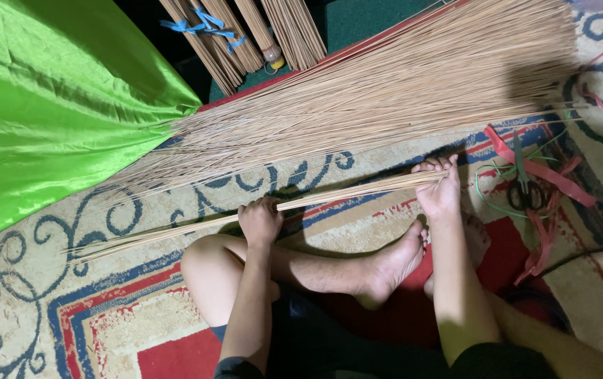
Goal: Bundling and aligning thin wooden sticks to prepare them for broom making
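Gripping a thin bundle of sticks [301,202] lengthwise, left hand [260,220] wraps mid-bundle, right hand [440,191] curls around its butt end (big stick pile [386,91] just beyond).

— What can't you make out here?

— The tied stick bundles [245,35] run off the top edge, so their length is unknown. The green cloth [49,105] is cut by the left edge.

— And the loose pile of sticks [386,91]?

— Its thin tips slip under the cloth, hidden. Its thick ends blur into shadow at the carpet's [126,323] far right corner.

— The hands?

— The left hand [259,221] wraps the thin bundle [343,193], hiding that stretch. The scissors [522,186] lie partly under red strips [547,175].
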